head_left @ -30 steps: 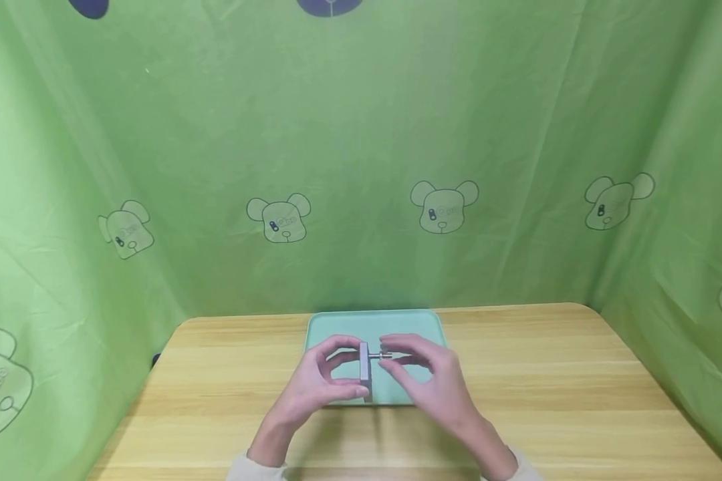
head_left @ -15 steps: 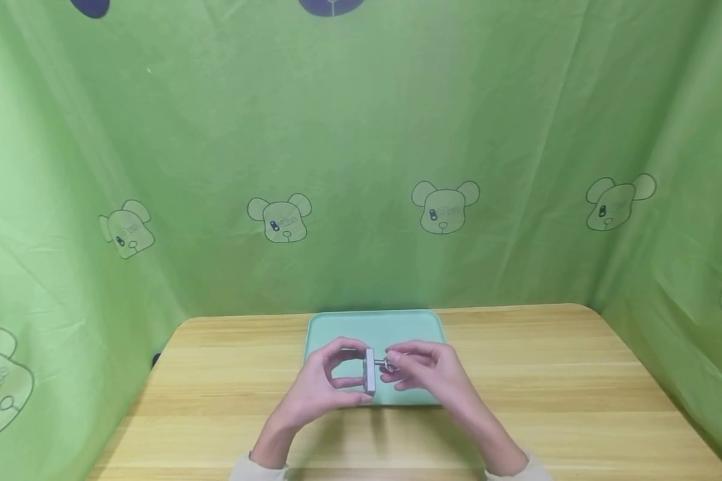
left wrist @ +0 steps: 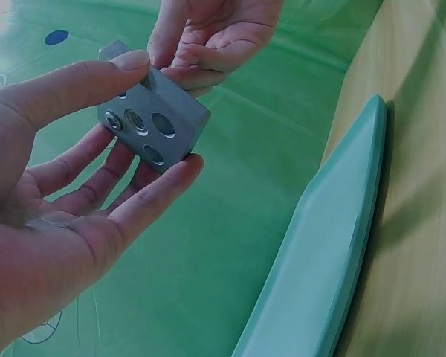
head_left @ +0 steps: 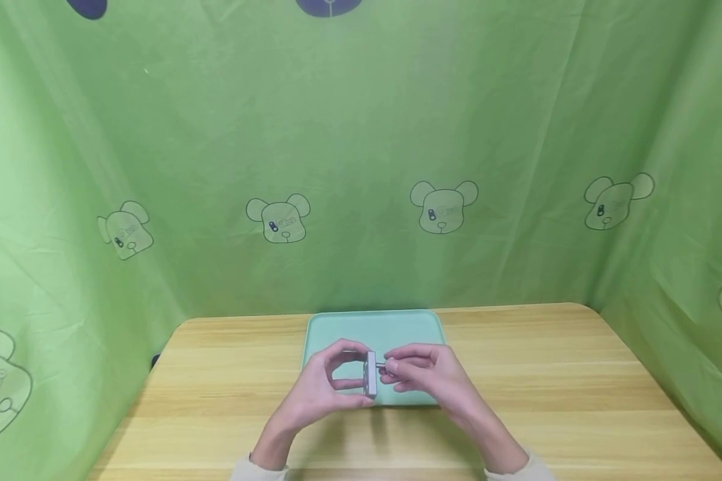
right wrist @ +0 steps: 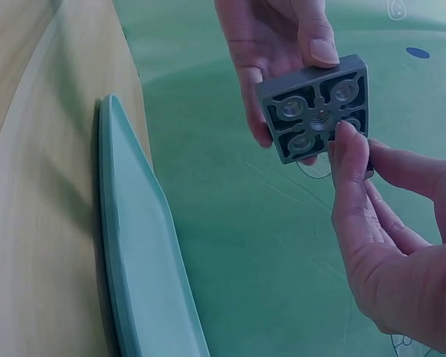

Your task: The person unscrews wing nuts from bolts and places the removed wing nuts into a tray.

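My left hand [head_left: 319, 389] holds a square grey metal block [head_left: 370, 375] by its edges, between thumb and fingers, above the tray. In the left wrist view the block's flat face [left wrist: 154, 111] shows several round holes, one filled by a threaded end [left wrist: 113, 120]. Its other face [right wrist: 320, 117], in the right wrist view, has ribs and ringed holes. A thin metal bolt [head_left: 381, 365] sticks out from the block's right side. My right hand [head_left: 442, 375] pinches the bolt's outer end between thumb and fingers, which hide most of it.
Below the hands a mint-green tray [head_left: 373, 325] lies at the back of the wooden table [head_left: 234, 374]. Green curtain [head_left: 361, 133] printed with bear heads surrounds the table at the back and both sides.
The right hand's thumb and fingers have closed over the bolt's end, which showed between them earlier. The block has shifted slightly right and toward me, turning a little.
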Available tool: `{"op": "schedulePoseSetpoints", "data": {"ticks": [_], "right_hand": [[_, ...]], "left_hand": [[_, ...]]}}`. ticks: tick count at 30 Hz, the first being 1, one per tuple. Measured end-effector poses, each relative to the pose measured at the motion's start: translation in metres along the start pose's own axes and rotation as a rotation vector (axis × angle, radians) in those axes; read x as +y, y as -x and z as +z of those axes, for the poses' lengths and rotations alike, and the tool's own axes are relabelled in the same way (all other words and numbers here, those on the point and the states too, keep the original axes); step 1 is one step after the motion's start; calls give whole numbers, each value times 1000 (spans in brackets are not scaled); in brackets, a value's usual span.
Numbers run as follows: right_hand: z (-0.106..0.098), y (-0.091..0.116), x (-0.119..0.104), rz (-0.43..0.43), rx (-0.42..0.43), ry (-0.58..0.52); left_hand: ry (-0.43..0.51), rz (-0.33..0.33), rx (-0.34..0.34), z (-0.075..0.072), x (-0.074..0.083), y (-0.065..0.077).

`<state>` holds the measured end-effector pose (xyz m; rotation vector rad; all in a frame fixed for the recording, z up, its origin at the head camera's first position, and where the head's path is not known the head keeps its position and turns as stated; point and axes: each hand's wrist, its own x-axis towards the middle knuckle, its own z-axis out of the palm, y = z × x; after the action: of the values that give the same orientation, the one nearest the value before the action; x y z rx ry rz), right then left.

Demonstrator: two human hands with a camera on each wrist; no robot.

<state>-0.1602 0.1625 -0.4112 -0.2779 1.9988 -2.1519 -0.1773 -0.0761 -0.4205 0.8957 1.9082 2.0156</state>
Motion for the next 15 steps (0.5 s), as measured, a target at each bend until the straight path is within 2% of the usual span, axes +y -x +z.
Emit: {"op": "schedulePoseSetpoints", "data": {"ticks": [4, 7, 15], "right_hand": [[2, 1, -1, -41, 3, 27], [5, 3, -3, -79, 36, 76], [14, 5, -4, -269, 131, 230]], "left_hand": [[2, -3, 4, 1, 0, 0], [9, -8, 12, 1, 1, 0], [53, -8, 26, 0, 0, 1]]}}
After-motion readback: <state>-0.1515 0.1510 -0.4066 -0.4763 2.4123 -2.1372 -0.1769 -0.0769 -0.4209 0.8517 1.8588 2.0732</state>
